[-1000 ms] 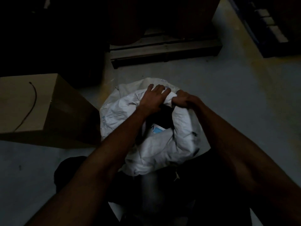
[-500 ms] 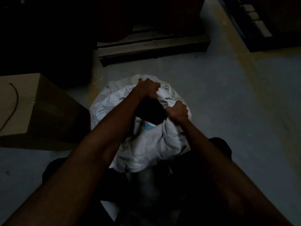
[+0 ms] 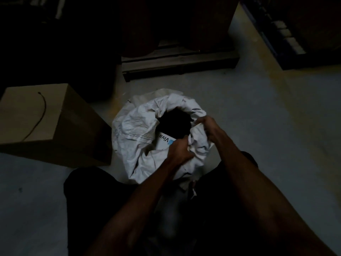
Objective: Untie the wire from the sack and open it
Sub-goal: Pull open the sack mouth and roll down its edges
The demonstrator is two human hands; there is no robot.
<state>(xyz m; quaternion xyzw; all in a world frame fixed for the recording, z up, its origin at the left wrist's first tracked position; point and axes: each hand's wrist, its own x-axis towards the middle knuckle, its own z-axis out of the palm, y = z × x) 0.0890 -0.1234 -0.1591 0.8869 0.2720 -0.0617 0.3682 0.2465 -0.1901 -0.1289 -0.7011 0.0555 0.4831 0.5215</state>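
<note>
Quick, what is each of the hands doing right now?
Left hand: closed on the near rim of the white sack.
Right hand: closed on the sack's right rim.

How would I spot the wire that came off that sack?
Find the brown cardboard box on the floor, left of the white sack. On its flat top lies the wire, a thin dark curved strand. It is the only thing on the box, well apart from both hands.
</note>
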